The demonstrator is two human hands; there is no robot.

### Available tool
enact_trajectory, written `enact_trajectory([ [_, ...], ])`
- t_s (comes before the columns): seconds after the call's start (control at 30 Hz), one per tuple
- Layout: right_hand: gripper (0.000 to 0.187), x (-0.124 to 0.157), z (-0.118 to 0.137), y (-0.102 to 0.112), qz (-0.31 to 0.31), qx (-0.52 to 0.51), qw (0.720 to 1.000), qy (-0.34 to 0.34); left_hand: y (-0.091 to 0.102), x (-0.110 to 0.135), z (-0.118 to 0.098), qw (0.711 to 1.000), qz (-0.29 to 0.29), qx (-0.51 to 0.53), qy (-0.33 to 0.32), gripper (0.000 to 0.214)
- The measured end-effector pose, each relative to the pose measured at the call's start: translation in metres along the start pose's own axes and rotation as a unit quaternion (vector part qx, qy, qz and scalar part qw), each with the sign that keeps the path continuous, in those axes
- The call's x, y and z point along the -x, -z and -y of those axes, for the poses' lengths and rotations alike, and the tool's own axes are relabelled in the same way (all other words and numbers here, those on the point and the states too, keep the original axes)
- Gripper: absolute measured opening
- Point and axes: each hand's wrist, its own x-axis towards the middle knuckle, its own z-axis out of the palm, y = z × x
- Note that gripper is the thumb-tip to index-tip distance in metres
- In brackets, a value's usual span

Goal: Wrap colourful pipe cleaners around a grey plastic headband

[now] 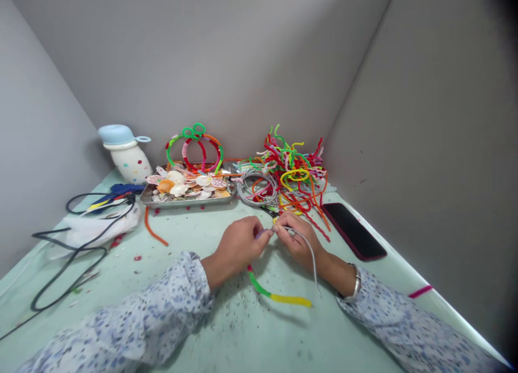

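Observation:
My left hand (242, 239) is closed with thumb and finger pinched. From under it hangs a fuzzy strip (270, 294) in pink, green and yellow, and a bit of purple shows at its fingertips. Pinched in my right hand (299, 237) is a thin grey wire (311, 249), whose loose end curves down towards the table. The fingertips of both hands nearly meet where the wire runs to the left hand. How wire and strip join is hidden by the fingers. Just behind the hands lie a coil of grey wire (242, 192) and a dark-handled tool (270, 211), partly hidden.
A metal tray (190, 203) of seashells carries colourful fuzzy hoops (221, 150). Pipe cleaners (293, 157) are heaped at the back right. A phone (352, 230) lies right; a white bottle (131, 162), black cable (52, 286) and plastic bag (97, 230) are left.

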Motion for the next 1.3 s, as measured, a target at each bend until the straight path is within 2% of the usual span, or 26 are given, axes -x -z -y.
enact_trajectory([
  [0.07, 0.013, 0.0, -0.001, 0.001, -0.01, -0.006, 1.0, -0.001, 0.002, -0.005, 0.001, 0.979, 0.073, 0.175, 0.076, 0.034],
  [0.13, 0.013, 0.0, -0.002, 0.001, -0.018, -0.008, 1.0, 0.0, 0.003, -0.009, 0.003, 0.923, 0.135, 0.334, 0.136, 0.035],
  [0.2, 0.012, 0.0, -0.002, 0.002, -0.021, -0.009, 1.0, 0.002, 0.002, -0.012, 0.006, 0.865, 0.167, 0.44, 0.177, 0.031],
  [0.3, 0.012, 0.0, -0.002, 0.001, -0.023, -0.011, 1.0, 0.002, 0.0, -0.013, 0.009, 0.804, 0.195, 0.513, 0.229, 0.025],
  [0.4, 0.012, 0.001, -0.001, 0.0, -0.023, -0.01, 1.0, 0.003, 0.0, -0.013, 0.008, 0.761, 0.211, 0.553, 0.267, 0.021],
  [0.5, 0.012, 0.002, -0.001, 0.0, -0.017, -0.009, 1.0, 0.012, 0.001, -0.013, 0.007, 0.733, 0.225, 0.572, 0.291, 0.02],
  [0.6, 0.012, 0.001, 0.0, 0.001, -0.016, -0.007, 1.0, 0.015, 0.002, -0.014, 0.006, 0.718, 0.224, 0.582, 0.31, 0.019],
  [0.87, 0.013, 0.0, 0.0, 0.001, -0.016, -0.009, 1.0, 0.006, -0.001, -0.012, 0.002, 0.704, 0.184, 0.606, 0.322, 0.016],
  [0.97, 0.014, 0.001, -0.001, 0.0, -0.016, -0.017, 1.0, -0.003, -0.002, -0.011, 0.0, 0.713, 0.171, 0.604, 0.312, 0.014],
  [1.03, 0.014, 0.001, -0.001, 0.0, -0.017, -0.022, 1.0, -0.01, -0.003, -0.01, -0.001, 0.742, 0.162, 0.59, 0.276, 0.013],
  [1.17, 0.016, -0.001, 0.001, 0.0, -0.018, -0.02, 0.999, -0.03, -0.003, -0.006, -0.003, 0.819, 0.108, 0.531, 0.189, 0.015],
  [1.3, 0.019, -0.003, 0.001, 0.001, -0.024, -0.022, 0.998, -0.045, -0.004, -0.005, -0.005, 0.87, 0.066, 0.47, 0.138, 0.018],
])
